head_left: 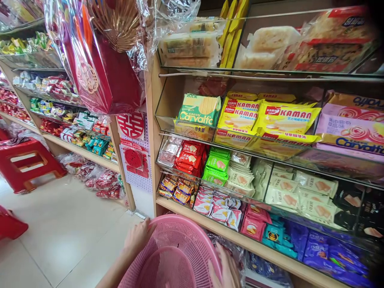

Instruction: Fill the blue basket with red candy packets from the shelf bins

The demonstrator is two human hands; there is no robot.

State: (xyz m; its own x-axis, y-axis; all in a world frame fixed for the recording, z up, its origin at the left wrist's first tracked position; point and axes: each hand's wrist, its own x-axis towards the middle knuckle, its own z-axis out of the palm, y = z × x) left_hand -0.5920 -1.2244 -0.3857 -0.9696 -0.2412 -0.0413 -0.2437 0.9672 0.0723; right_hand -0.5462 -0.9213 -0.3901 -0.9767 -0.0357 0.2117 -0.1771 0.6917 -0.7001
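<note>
I hold a round pink perforated plastic basket (177, 248) at the bottom centre, in front of a snack shelf. My left hand (138, 237) grips its left rim. My right hand (227, 269) grips its right rim, with the fingers over the edge. The basket's inside looks bare as far as it shows. Just beyond it, the lower shelf trays hold small wrapped snack packs in red (191, 157), green (216, 165) and cream wrappers (283, 192).
Wooden shelving (153, 132) with glass-fronted trays fills the right side, holding yellow Kaman packs (285, 118) and a green Carvalfa pack (198, 110). A red gift bag in cellophane (103, 64) hangs upper left. Red plastic stools (27, 162) stand on the tiled floor (66, 236) at left.
</note>
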